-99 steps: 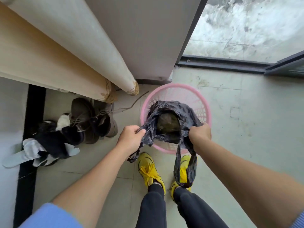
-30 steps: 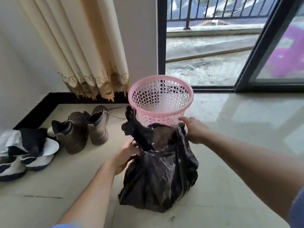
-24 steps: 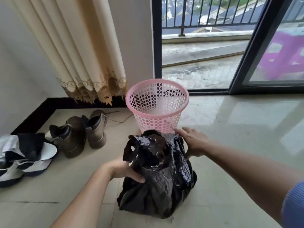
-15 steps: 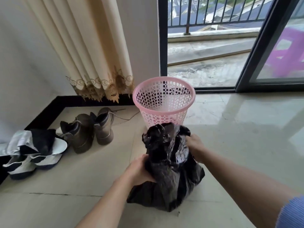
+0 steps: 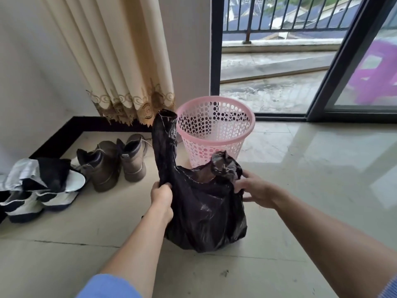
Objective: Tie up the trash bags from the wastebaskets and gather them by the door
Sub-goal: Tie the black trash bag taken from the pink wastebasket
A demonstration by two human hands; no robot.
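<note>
The black plastic trash bag (image 5: 206, 211) sat on the tiled floor (image 5: 300, 190) before the pink perforated plastic wastebasket (image 5: 216, 130); brown leather boots (image 5: 116, 162) stood left, under the cream pleated curtain (image 5: 120, 61).

Left hand (image 5: 161, 195) fisted, knuckles up, forearm reaching forward, right hand (image 5: 255, 188) fingers spread, loosely curled, arm extended

The left hand (image 5: 161, 195) grips one raised handle of the black trash bag (image 5: 206, 209) (floor-standing, before the pink wastebasket (image 5: 215, 127)).
</note>
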